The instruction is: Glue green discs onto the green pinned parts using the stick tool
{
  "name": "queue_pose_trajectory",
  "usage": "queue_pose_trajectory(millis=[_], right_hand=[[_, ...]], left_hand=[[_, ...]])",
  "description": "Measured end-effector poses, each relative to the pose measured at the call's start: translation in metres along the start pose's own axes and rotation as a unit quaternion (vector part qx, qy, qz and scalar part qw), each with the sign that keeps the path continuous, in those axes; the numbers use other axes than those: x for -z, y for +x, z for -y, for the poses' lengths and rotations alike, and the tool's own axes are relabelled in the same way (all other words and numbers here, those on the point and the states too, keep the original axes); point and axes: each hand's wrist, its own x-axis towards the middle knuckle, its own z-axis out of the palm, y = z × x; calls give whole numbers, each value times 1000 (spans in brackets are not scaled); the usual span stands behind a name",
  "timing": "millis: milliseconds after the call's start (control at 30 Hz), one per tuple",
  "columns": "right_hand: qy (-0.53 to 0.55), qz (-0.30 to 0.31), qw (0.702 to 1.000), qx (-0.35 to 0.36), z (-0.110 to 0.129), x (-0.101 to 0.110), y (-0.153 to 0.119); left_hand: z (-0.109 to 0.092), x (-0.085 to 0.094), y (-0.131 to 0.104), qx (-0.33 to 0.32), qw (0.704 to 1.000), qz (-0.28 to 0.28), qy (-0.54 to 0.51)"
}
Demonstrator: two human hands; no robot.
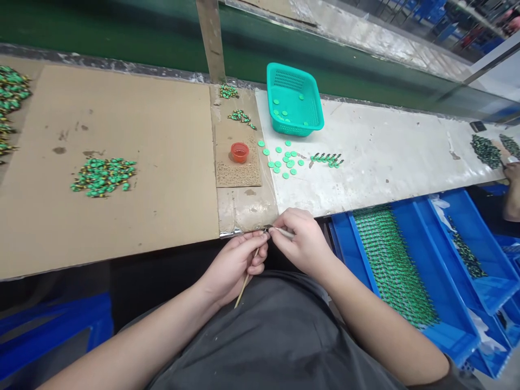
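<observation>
My left hand (246, 259) is closed with a thin wooden stick (241, 292) running down out of the fist. Its thumb and forefinger pinch a tiny part, too small to name. Close against it, my right hand (303, 238) grips a pale slim-handled tool (285, 233), its dark tip over the left fingertips. Both hands meet at the front table edge. Beyond them stands a small red cup (239, 153) on a cardboard piece (239, 176). Right of it lie loose green button-like discs (285, 175) and a row of small green pieces with dark stems (328, 159).
A green basket (294, 128) holds several discs. Piles of green-and-yellow pieces (103, 177) lie on the cardboard at left. Blue trays (450, 330) with green pieces sit below the table at right. Another person's hand (512, 172) is at the far right by a dark pile (486, 151).
</observation>
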Motion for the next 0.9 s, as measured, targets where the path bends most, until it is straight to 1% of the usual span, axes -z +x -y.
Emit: queue_pose_trajectory(millis=[133,300,533,600,733,800,900], right_hand=[[-2,-19,1000,-6,0,0,1],[0,13,1000,-4,2,1,0],[12,-36,999,-14,1,-1,1],[14,-27,999,-10,2,0,1],[-27,15,999,15,3,0,0],[-50,12,998,21,3,-1,0],[-63,-13,998,25,1,-1,1]], left_hand=[[-1,0,0,0,1000,-3,1],[0,0,1,0,1000,-6,3],[2,0,2,0,1000,-14,3],[1,0,1,0,1000,-16,5],[-1,-1,0,4,1000,-18,7],[-1,-2,-1,5,1000,-20,8],[-2,-4,-1,4,1000,-25,10]])
